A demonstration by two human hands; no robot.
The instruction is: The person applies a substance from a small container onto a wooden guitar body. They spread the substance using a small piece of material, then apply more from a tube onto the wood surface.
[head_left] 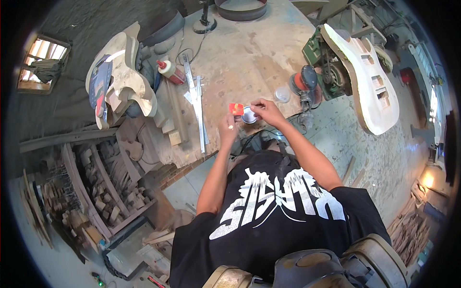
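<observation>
We see a small flat red packet [236,109] pinched in our left grip [229,126], and a white glue bottle with red label [170,71] on the tabletop [240,57], well left of that grip.

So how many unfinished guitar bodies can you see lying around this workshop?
2. One pale guitar body rests on the workbench's left end, beside the glue bottle. The other guitar body leans at the right, next to the green machine. Others may be hidden.

Just beyond the right hand [268,111], worn matt wooden desk [240,57], stained and dusty. Between both hands, small glossy white container [248,116] and shiny red packet [236,109]. Left of the left hand [228,126], dull metal ruler [197,108]; far right, bare unfinished wooden guitar body [370,81].
</observation>
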